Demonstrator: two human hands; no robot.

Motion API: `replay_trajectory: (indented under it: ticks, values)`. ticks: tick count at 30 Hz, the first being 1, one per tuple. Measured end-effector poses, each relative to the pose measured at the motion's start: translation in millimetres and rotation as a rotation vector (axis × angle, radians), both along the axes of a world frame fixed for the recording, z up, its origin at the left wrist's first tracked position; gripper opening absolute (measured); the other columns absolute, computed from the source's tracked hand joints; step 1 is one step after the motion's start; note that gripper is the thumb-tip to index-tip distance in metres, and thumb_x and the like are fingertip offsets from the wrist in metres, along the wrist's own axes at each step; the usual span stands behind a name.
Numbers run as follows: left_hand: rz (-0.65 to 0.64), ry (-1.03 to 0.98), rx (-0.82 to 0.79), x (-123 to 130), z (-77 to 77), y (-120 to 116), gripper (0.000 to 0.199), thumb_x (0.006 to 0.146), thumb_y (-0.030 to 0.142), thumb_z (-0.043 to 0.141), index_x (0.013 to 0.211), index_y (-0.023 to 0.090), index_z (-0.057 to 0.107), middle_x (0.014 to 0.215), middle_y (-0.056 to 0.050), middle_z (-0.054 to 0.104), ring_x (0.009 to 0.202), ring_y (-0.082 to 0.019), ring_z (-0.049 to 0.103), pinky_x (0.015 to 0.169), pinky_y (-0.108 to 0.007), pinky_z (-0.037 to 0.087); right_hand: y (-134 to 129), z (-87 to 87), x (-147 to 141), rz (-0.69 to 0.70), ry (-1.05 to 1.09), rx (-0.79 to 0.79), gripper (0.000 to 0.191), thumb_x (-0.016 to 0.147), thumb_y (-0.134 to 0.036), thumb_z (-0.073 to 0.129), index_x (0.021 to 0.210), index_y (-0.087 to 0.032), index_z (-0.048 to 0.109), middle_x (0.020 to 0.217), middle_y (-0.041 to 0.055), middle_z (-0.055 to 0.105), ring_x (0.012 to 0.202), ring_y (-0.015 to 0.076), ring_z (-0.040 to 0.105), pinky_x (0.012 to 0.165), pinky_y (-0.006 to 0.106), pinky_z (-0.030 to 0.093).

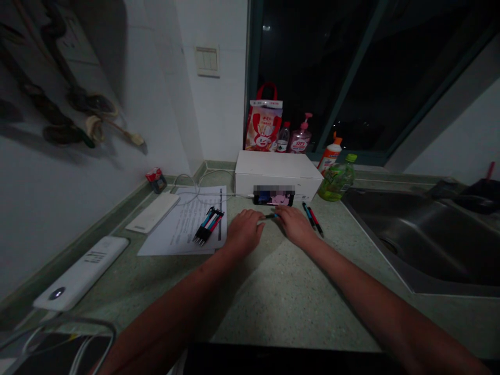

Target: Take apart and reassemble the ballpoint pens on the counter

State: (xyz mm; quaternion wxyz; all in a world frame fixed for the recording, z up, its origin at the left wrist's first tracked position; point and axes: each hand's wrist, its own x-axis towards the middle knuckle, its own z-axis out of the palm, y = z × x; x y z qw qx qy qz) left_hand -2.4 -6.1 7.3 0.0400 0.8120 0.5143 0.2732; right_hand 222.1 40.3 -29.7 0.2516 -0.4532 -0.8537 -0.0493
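My left hand (244, 233) and my right hand (296, 225) rest on the speckled green counter (281, 297), fingertips meeting on a short dark pen (271, 215) with a blue part. Just right of my right hand lie a blue-and-black pen (308, 214) and a red-and-black pen (315, 221). To the left of my left hand, a bundle of several pens (208, 225) lies on a printed paper sheet (183, 224). A phone (273, 197) with a blurred screen stands directly beyond my hands.
The phone leans on a white box (275, 169). A steel sink (422, 245) lies to the right. Two white power banks (80, 273) (152, 212) sit left, a cable runs behind the paper, and several bottles and a red-handled bag (263, 122) stand at the back.
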Motion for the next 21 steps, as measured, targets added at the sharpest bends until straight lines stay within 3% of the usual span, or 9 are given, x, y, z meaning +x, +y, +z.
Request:
replay_trajectory:
  ticks: [5, 9, 15, 21]
  values:
    - [-0.013, -0.012, 0.001, 0.3, -1.6, -1.8, 0.022, 0.098, 0.020, 0.064, 0.120, 0.017, 0.068, 0.113, -0.011, 0.073, 0.110, -0.027, 0.064, 0.098, -0.043, 0.052, 9.2, 7.2, -1.8, -0.044, -0.031, 0.002, 0.026, 0.102, -0.017, 0.054, 0.121, -0.014, 0.071, 0.145, 0.0194, 0.064, 0.141, 0.0326, 0.053, 0.120, 0.056, 0.036]
    - [-0.015, -0.015, -0.019, -0.1, -2.3, -1.4, 0.021, 0.098, 0.019, 0.064, 0.118, 0.017, 0.068, 0.115, -0.011, 0.072, 0.111, -0.027, 0.064, 0.100, -0.043, 0.051, -0.6, 14.0, 10.4, -0.129, -0.058, -0.026, 0.029, 0.103, -0.024, 0.051, 0.121, -0.014, 0.072, 0.128, 0.0185, 0.072, 0.122, 0.0326, 0.063, 0.108, 0.051, 0.046]
    - [-0.023, -0.016, -0.046, 0.3, -1.2, -1.4, 0.022, 0.098, 0.018, 0.063, 0.119, 0.015, 0.068, 0.116, -0.013, 0.072, 0.112, -0.028, 0.064, 0.101, -0.044, 0.051, -13.3, 16.5, 73.9, -0.458, -0.029, 0.010, 0.040, 0.105, -0.031, 0.042, 0.122, -0.014, 0.074, 0.105, 0.0190, 0.072, 0.100, 0.0334, 0.064, 0.089, 0.045, 0.051]
    - [-0.032, -0.009, -0.048, 1.5, -4.1, -0.8, 0.022, 0.097, 0.016, 0.064, 0.118, 0.015, 0.069, 0.115, -0.012, 0.073, 0.111, -0.027, 0.065, 0.101, -0.044, 0.052, -18.3, 19.1, 122.8, -0.392, -0.065, 0.005, 0.037, 0.098, -0.019, 0.043, 0.115, -0.016, 0.075, 0.115, 0.0166, 0.074, 0.111, 0.0351, 0.064, 0.101, 0.050, 0.047]
